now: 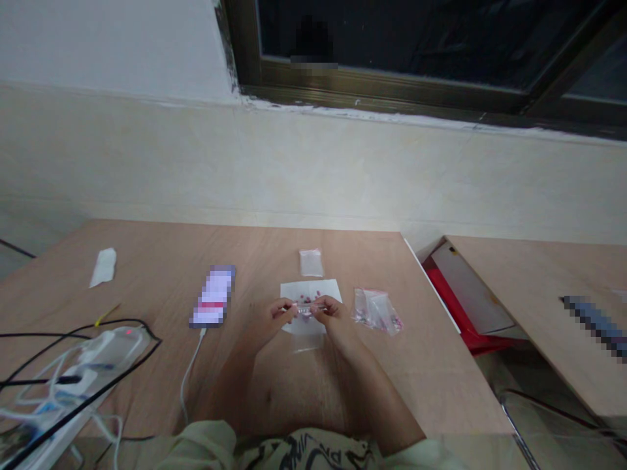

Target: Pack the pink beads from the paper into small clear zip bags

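Observation:
Over a white sheet of paper (289, 290), my left hand (280, 313) and my right hand (329, 312) face each other with their fingers pinched. Between them they stretch a small clear plastic bag (304, 310), one side in each hand. Its contents are too small to make out. Small dark red and pink pieces (307, 298) lie on the paper just behind the fingers. A flat clear plastic bag (307, 343) rests at the paper's near edge. Beyond the paper is a stack of clear bags (311, 263). Right of my right hand lies a clear bag with pinkish edges (377, 310).
To the left, a phone (213, 297) lies plugged into a white cable (189, 372). A power strip (112, 346) with tangled cords takes up the near left corner. A white tissue (104, 267) lies farther back. A gap separates the second table (529, 281) at right.

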`<control>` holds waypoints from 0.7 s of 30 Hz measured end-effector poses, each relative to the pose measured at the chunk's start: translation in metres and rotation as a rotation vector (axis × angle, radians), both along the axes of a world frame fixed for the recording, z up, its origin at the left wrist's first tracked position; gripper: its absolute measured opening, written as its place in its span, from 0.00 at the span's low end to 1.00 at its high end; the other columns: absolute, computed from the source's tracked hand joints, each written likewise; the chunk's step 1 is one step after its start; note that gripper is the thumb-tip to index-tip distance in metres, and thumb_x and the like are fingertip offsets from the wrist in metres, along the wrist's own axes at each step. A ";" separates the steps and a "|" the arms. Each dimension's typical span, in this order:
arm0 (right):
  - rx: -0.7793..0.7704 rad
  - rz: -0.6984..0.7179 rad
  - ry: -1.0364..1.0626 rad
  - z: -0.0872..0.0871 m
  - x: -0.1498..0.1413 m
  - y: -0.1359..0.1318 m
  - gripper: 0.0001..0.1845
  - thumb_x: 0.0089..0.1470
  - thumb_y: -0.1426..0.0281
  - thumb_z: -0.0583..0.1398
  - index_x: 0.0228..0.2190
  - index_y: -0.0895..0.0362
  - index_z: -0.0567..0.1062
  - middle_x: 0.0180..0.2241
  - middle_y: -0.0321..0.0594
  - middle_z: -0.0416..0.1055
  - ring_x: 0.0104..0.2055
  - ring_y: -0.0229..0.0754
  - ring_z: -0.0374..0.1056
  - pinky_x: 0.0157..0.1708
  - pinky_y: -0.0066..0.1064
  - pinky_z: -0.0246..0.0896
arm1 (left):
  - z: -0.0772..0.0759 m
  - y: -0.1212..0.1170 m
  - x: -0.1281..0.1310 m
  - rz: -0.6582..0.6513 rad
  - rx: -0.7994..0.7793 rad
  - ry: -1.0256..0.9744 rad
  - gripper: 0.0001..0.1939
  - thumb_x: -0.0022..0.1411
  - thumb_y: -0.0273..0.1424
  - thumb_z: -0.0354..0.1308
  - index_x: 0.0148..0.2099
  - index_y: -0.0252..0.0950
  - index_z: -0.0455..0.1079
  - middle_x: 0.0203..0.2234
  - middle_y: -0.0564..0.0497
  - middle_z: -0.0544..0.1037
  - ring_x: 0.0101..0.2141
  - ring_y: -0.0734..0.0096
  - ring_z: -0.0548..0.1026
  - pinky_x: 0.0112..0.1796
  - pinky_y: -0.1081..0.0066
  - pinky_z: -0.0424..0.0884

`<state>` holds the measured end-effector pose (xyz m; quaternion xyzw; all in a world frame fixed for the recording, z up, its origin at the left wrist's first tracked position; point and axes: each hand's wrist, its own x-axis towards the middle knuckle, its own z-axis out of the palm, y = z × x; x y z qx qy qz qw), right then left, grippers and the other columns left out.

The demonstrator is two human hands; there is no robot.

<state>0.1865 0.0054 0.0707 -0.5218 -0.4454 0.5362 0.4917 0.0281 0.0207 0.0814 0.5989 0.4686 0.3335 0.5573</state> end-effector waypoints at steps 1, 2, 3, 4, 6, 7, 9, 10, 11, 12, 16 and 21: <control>0.018 -0.005 -0.018 0.002 -0.001 0.000 0.12 0.38 0.62 0.61 0.20 0.58 0.68 0.19 0.33 0.65 0.22 0.34 0.58 0.24 0.26 0.51 | 0.002 0.000 0.001 -0.033 0.007 0.008 0.12 0.51 0.39 0.52 0.28 0.34 0.68 0.20 0.56 0.70 0.22 0.77 0.66 0.26 0.77 0.63; 0.035 0.000 -0.037 0.005 -0.001 0.001 0.11 0.38 0.62 0.60 0.19 0.58 0.68 0.19 0.33 0.65 0.22 0.34 0.58 0.24 0.26 0.51 | 0.003 0.001 0.001 -0.059 0.019 0.020 0.12 0.52 0.39 0.52 0.28 0.34 0.68 0.20 0.56 0.70 0.23 0.77 0.66 0.26 0.77 0.63; 0.047 0.007 -0.055 0.007 -0.002 0.001 0.11 0.38 0.62 0.60 0.19 0.58 0.68 0.19 0.33 0.65 0.22 0.34 0.58 0.24 0.26 0.51 | 0.004 0.001 0.002 -0.072 0.038 0.037 0.12 0.52 0.39 0.51 0.28 0.35 0.67 0.20 0.56 0.69 0.23 0.77 0.66 0.26 0.77 0.62; 0.054 0.018 -0.064 0.009 -0.003 0.001 0.11 0.39 0.62 0.60 0.20 0.58 0.69 0.19 0.33 0.65 0.22 0.34 0.58 0.24 0.26 0.51 | 0.005 0.002 0.003 -0.073 0.065 0.056 0.12 0.53 0.39 0.51 0.28 0.35 0.67 0.20 0.56 0.69 0.24 0.77 0.66 0.26 0.77 0.62; 0.049 0.047 -0.049 0.011 -0.005 0.002 0.11 0.39 0.62 0.59 0.21 0.58 0.70 0.21 0.34 0.66 0.23 0.34 0.59 0.25 0.26 0.51 | 0.006 0.005 0.004 -0.057 0.137 0.092 0.12 0.54 0.38 0.50 0.27 0.35 0.67 0.20 0.56 0.68 0.25 0.76 0.66 0.28 0.77 0.62; 0.036 0.057 -0.030 0.012 -0.006 0.002 0.11 0.39 0.62 0.59 0.21 0.58 0.70 0.20 0.34 0.66 0.23 0.35 0.59 0.25 0.26 0.51 | 0.006 0.006 0.004 -0.057 0.172 0.109 0.12 0.54 0.37 0.50 0.27 0.34 0.67 0.21 0.55 0.68 0.26 0.75 0.66 0.28 0.77 0.62; 0.008 0.058 0.008 0.011 -0.006 0.004 0.11 0.38 0.62 0.60 0.19 0.58 0.69 0.19 0.33 0.65 0.22 0.34 0.58 0.25 0.26 0.51 | 0.007 0.009 0.004 -0.083 0.216 0.148 0.11 0.54 0.36 0.50 0.27 0.34 0.68 0.21 0.55 0.69 0.27 0.74 0.67 0.30 0.76 0.61; 0.001 0.047 0.017 0.009 -0.006 0.005 0.11 0.37 0.63 0.60 0.18 0.58 0.69 0.18 0.33 0.65 0.21 0.34 0.58 0.24 0.26 0.51 | 0.007 0.010 0.004 -0.102 0.223 0.167 0.11 0.54 0.36 0.50 0.28 0.34 0.68 0.22 0.54 0.70 0.28 0.74 0.67 0.31 0.76 0.61; -0.001 0.027 0.019 0.008 -0.004 0.006 0.11 0.37 0.63 0.61 0.17 0.58 0.68 0.17 0.32 0.64 0.21 0.33 0.57 0.24 0.26 0.50 | 0.007 0.011 0.004 -0.116 0.218 0.180 0.12 0.55 0.36 0.50 0.28 0.34 0.69 0.23 0.54 0.70 0.28 0.74 0.67 0.31 0.75 0.61; 0.000 0.005 0.017 0.006 -0.003 0.007 0.11 0.37 0.63 0.61 0.16 0.58 0.67 0.16 0.32 0.64 0.20 0.33 0.56 0.24 0.26 0.50 | 0.006 0.011 0.003 -0.119 0.204 0.187 0.13 0.55 0.36 0.49 0.28 0.34 0.69 0.23 0.54 0.71 0.28 0.74 0.67 0.31 0.75 0.61; -0.026 -0.033 -0.005 -0.001 0.003 0.010 0.12 0.36 0.64 0.61 0.14 0.59 0.66 0.15 0.31 0.62 0.20 0.32 0.55 0.23 0.25 0.48 | -0.004 0.012 -0.001 -0.069 0.158 0.157 0.14 0.55 0.37 0.48 0.26 0.34 0.67 0.20 0.56 0.69 0.25 0.75 0.66 0.28 0.77 0.61; -0.061 0.023 0.022 -0.009 0.003 0.004 0.15 0.37 0.58 0.60 0.18 0.59 0.69 0.17 0.32 0.63 0.20 0.33 0.55 0.22 0.25 0.48 | -0.011 0.010 -0.002 0.053 0.117 0.090 0.13 0.53 0.38 0.49 0.26 0.34 0.66 0.19 0.56 0.68 0.24 0.75 0.66 0.26 0.77 0.61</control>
